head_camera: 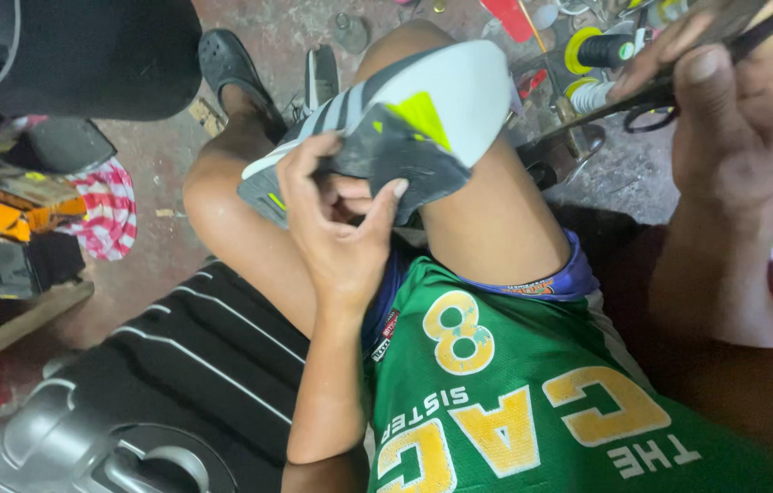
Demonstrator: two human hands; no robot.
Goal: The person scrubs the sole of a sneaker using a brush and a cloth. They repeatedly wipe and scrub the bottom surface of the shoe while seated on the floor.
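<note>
My left hand (pixel 336 224) grips a sports shoe (pixel 404 128) by its heel and holds it sole-up on my bare knees; the sole is white and dark grey with a yellow-green patch, the side striped. Raised at the upper right, my right hand (pixel 738 110) is closed around black-handled scissors (pixel 651 100) and a flat dark piece, the scissors pointing left toward the shoe without touching it. I sit in a green jersey with yellow lettering.
A black ribbed case (pixel 176 383) lies by my left leg. Black sandals (pixel 231 64) rest on the concrete floor ahead. Thread spools (pixel 601 50) and small tools lie at the top right. A red-striped cloth (pixel 108 205) and yellow box sit left.
</note>
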